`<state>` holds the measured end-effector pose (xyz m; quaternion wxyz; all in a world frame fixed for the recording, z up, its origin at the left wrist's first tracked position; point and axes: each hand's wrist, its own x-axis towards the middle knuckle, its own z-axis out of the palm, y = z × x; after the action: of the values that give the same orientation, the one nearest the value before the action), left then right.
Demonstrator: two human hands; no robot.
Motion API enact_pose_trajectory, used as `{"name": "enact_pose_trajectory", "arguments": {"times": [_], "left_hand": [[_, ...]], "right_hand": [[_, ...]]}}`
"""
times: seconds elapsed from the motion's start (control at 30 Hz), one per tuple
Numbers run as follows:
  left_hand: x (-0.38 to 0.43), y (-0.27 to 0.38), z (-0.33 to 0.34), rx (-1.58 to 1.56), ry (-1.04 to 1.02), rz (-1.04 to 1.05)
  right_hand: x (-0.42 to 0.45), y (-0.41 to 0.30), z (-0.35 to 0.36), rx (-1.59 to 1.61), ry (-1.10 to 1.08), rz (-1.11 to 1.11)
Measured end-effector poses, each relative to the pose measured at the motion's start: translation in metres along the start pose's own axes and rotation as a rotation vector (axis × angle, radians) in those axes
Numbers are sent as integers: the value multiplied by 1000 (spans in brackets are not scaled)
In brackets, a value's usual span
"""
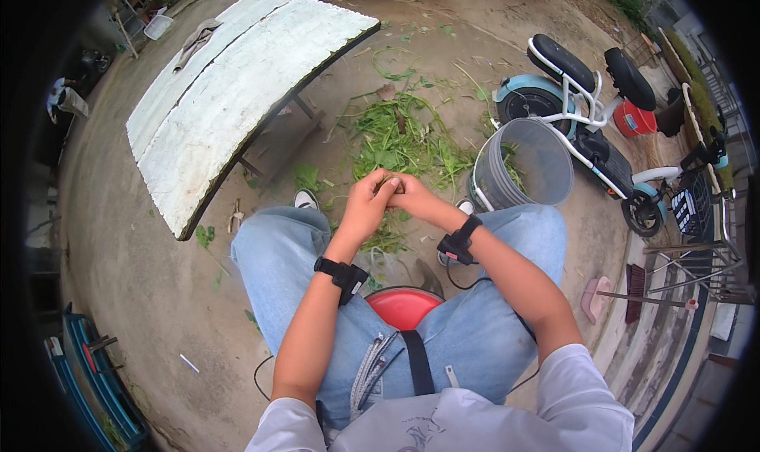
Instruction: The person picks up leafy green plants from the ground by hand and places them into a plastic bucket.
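Observation:
My left hand (pixel 369 195) and my right hand (pixel 418 200) meet above my knees, fingers closed together. Between them is a small brownish piece (pixel 400 187), perhaps plant matter, mostly covered by my fingers. Beyond the hands, a heap of green leaves and stems (pixel 404 134) lies on the concrete ground. A grey plastic bucket (pixel 496 176) tilts beside my right knee, with some greens (pixel 512 164) inside. Under me shows a red round seat (pixel 405 307).
A whitish plank table (pixel 237 90) with a cloth (pixel 199 39) stands front left. To the right are a blue-and-white electric scooter (pixel 570 102), a red bucket (pixel 634 119), a pink dustpan (pixel 594 299) and a broom (pixel 635 291) near steps. Another person (pixel 68 100) is far left.

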<state>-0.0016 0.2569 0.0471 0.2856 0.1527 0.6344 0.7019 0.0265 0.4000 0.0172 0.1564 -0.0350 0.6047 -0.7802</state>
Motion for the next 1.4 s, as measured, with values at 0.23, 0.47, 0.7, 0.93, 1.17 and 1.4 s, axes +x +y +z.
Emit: {"name": "enact_pose_trajectory", "arguments": {"times": [0.23,0.47,0.7,0.93,1.17,1.4], "left_hand": [[8,3,-10,666,319,292],[11,3,-38,206,516,65],[20,1,-25,-130,475,-63],[39,4,-7,-212,401,-50],[45,7,6,-97,286,-39],[44,-2,8,3,214,-31]], "right_hand": [[0,4,-33,-283,63,167],[-10,-43,-58,-252,93,95],[-35,-102,-87,-758,127,16],[-55,-161,-97,-1303,24,-213],[-72,-239,-117,-1439,257,-108],[-120,-271,-162,-1465,498,-14]]}}
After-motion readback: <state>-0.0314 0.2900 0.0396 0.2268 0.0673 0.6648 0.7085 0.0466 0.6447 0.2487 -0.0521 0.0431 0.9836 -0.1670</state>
